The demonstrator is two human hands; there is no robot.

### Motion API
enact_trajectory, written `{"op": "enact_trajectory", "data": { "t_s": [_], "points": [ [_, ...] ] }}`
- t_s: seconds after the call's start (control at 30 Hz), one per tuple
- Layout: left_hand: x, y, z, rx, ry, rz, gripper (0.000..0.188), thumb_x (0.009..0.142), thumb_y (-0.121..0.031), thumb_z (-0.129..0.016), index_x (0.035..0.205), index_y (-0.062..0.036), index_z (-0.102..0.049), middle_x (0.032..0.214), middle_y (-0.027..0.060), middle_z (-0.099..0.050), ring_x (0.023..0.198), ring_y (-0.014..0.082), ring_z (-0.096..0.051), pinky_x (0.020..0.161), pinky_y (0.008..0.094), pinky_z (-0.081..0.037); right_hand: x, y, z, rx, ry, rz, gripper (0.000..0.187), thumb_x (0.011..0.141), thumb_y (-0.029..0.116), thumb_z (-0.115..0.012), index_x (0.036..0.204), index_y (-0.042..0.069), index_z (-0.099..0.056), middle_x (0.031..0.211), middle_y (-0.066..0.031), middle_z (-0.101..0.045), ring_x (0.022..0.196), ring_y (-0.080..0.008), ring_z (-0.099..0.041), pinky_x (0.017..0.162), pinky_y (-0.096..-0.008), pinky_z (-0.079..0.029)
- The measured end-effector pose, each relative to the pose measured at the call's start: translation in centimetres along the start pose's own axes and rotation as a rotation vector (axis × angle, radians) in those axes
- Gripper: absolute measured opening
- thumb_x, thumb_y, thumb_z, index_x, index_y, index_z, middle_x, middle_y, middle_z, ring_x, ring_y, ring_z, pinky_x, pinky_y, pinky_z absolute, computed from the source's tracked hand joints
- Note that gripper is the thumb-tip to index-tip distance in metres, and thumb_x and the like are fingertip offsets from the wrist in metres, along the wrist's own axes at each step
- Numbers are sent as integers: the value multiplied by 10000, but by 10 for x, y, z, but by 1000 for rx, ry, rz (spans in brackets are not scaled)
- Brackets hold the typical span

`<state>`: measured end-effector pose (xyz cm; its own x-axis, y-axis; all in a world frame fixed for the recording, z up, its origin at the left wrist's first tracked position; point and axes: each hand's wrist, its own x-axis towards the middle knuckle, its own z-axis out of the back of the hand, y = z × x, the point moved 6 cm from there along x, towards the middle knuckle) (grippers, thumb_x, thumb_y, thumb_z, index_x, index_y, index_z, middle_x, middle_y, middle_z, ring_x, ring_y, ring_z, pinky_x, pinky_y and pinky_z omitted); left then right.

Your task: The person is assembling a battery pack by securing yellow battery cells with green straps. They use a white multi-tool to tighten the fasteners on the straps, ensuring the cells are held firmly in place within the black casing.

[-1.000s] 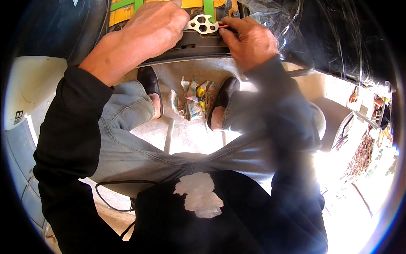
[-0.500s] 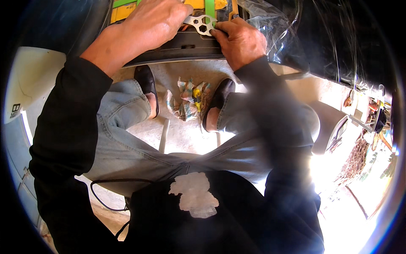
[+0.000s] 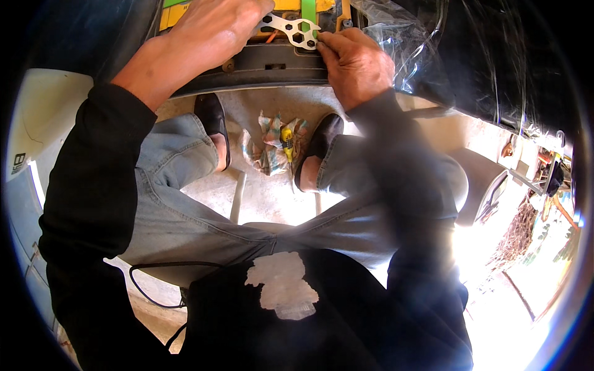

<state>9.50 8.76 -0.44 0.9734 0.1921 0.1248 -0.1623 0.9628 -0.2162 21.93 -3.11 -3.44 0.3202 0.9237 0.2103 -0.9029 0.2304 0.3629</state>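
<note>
A flat silver multi-hole wrench (image 3: pixel 288 26) lies across the top of the view, above a dark compartment. My left hand (image 3: pixel 213 31) is closed around its left end, which the fingers hide. The thumb and forefinger of my right hand (image 3: pixel 359 60) pinch together at its right, open-jawed end. Beneath the wrench sit yellow blocks (image 3: pixel 173 17) with a green strap (image 3: pixel 308 9) over them. The compartment's black rim (image 3: pixel 272 73) runs just below both hands. A bolt (image 3: pixel 229 65) shows in the rim under my left wrist.
Between my feet, a yellow-handled screwdriver (image 3: pixel 287 140) lies on a crumpled patterned cloth (image 3: pixel 267 162). Clear plastic film (image 3: pixel 396 40) covers the dark surface at right. A white panel (image 3: pixel 46 117) stands at left. Assorted tools and twigs (image 3: pixel 518 232) lie at far right.
The wrench has turned slightly, its left end more exposed. My left hand has shifted a little left and up, uncovering the bolt in the rim. My right hand has moved slightly right.
</note>
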Motion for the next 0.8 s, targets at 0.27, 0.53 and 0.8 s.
{"op": "enact_trajectory", "data": {
  "t_s": [0.27,0.53,0.8],
  "points": [
    [8,12,-12,3,150,88,287,873,-109,-447,1113,2,-559,1034,229,-494,973,393,-511,801,449,-427,-2,2,-1,35,-65,47,132,815,186,-644,911,113,-697,825,-100,-619,789,-312,-610,676,-413,-503],
    [19,10,-13,9,45,53,203,768,-60,-589,965,-14,-601,898,186,-514,897,367,-532,702,446,-450,-2,3,2,24,-62,47,122,812,180,-645,897,109,-696,820,-98,-617,785,-310,-609,678,-412,-506],
    [17,9,-10,-41,6,5,136,759,-70,-617,884,-19,-607,829,176,-516,804,358,-541,681,446,-445,-1,5,6,13,-74,84,100,802,156,-652,875,110,-702,822,-72,-613,793,-289,-609,675,-406,-509]
  ]
}}
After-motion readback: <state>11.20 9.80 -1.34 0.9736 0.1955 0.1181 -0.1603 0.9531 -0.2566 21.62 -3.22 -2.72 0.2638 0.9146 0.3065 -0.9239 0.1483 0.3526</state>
